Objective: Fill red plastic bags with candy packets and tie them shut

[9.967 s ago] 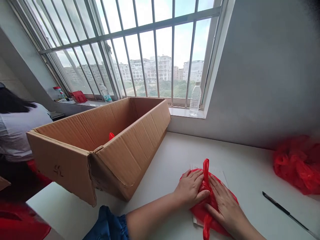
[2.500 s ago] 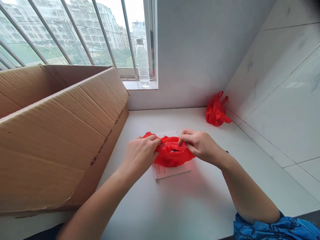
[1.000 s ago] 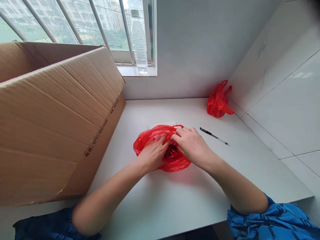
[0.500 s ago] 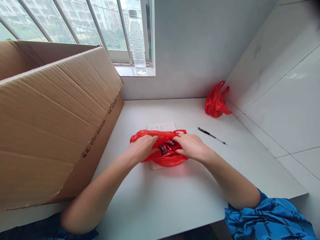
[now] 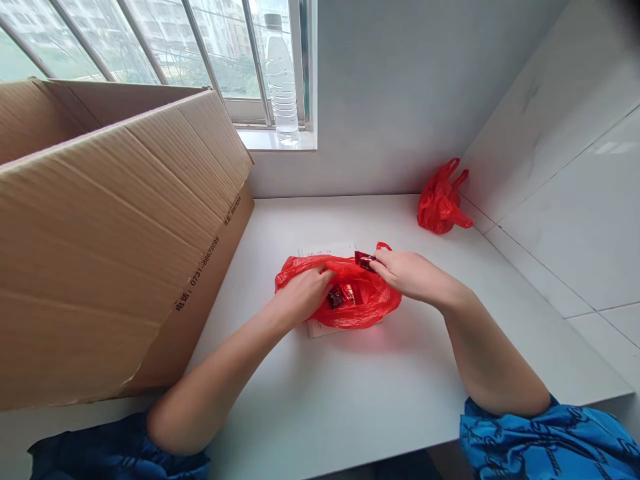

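An opened red plastic bag (image 5: 367,310) lies on a sheet of printed paper (image 5: 325,251), with small dark-red wrapped packets (image 5: 342,295) inside. My left hand (image 5: 306,291) is closed at the bag's left side, its fingertips at the opening; it grips the bag's plastic. My right hand (image 5: 407,272) pinches one dark-red packet (image 5: 365,261) above the bag's upper right rim.
A large open cardboard box (image 5: 125,247) fills the left. A tied red bag (image 5: 440,205) sits in the back right corner of the white table (image 5: 310,413). A water bottle (image 5: 281,83) stands on the windowsill.
My right hand has come up out of the bag with a packet between its fingers. The bag's mouth is wider. The pen, seen before on the table, is now hidden behind my right arm.
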Available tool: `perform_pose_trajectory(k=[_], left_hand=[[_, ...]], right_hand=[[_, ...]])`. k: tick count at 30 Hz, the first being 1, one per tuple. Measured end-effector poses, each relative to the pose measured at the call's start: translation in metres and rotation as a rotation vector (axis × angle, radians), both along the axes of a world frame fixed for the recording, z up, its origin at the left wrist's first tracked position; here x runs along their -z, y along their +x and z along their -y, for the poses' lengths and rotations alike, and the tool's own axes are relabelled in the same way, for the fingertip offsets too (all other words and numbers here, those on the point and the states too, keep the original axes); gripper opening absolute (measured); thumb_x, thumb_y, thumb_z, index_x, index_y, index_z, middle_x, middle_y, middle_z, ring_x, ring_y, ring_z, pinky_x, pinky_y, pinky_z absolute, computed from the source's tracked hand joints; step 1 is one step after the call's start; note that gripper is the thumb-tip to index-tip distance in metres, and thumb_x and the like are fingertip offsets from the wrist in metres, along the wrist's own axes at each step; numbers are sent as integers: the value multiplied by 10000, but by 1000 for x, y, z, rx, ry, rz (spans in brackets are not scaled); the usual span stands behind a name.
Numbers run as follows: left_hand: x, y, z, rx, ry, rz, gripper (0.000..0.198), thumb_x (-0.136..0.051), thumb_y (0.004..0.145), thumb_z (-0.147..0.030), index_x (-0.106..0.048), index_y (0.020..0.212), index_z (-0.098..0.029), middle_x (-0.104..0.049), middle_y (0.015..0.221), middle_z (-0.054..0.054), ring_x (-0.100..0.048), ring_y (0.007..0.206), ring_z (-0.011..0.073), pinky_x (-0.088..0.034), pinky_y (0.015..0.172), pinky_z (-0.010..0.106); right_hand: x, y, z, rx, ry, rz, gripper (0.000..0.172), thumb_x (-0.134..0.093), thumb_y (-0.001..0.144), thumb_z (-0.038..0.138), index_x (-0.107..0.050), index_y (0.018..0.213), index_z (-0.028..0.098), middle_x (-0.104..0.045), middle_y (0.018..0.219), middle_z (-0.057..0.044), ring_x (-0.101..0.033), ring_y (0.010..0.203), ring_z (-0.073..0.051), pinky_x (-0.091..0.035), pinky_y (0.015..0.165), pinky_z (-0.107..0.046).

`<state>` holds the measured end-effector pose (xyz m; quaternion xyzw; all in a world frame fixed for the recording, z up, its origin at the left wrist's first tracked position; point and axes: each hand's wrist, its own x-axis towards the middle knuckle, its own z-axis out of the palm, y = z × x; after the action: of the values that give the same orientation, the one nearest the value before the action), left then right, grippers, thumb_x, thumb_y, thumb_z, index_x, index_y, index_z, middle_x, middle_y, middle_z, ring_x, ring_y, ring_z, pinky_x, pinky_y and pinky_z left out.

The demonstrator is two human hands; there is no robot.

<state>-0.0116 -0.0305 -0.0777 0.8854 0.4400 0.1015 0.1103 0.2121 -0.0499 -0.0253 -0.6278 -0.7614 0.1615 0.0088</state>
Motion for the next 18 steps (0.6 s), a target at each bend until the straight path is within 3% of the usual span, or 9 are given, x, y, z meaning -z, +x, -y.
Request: perform_pose_trajectory(k=[4,7,12,15,18], left_hand=[[-7,4,3,97,54,-5,317,-421,957,-149,-626,1191,-213,-684,1087,76,-667,904,216,-490,681,296],[-10,7,5,123,59,78,301,-477,962,-207,-609,1233,-209,-690,1130,73,-653,1026,246,-523,806,345],[-21,10,14,38,-235,506,416,-460,995,-388,-504,1382,-242,-695,1172,64,-675,972,203,-549,830,328],[-27,12,19,30,-409,729,420,-464,987,-448,-538,1335,-223,-694,1162,78,-685,888,181,-562,742,287],[-30,12,20,27,-378,786,317,-498,971,-434,-642,1103,-183,-716,1065,74,-678,866,179,-549,725,273]], right_hand=[[-4,7,3,-48,14,-93,331,-232,1021,316,-453,790,228,-534,798,-6,-530,651,-151,-381,615,-278],[-10,13,6,-64,33,-145,371,-227,1023,340,-521,824,234,-537,906,-15,-554,706,-148,-412,651,-278],[-25,21,16,-135,93,-214,412,-267,1021,400,-652,951,275,-556,973,-25,-566,785,-164,-440,711,-285],[-30,19,22,-205,135,-217,402,-300,1019,406,-682,998,282,-595,935,-30,-572,833,-185,-438,765,-299],[-32,14,24,-246,137,-177,371,-349,1006,404,-697,1014,274,-639,901,-41,-589,857,-210,-433,770,-307]])
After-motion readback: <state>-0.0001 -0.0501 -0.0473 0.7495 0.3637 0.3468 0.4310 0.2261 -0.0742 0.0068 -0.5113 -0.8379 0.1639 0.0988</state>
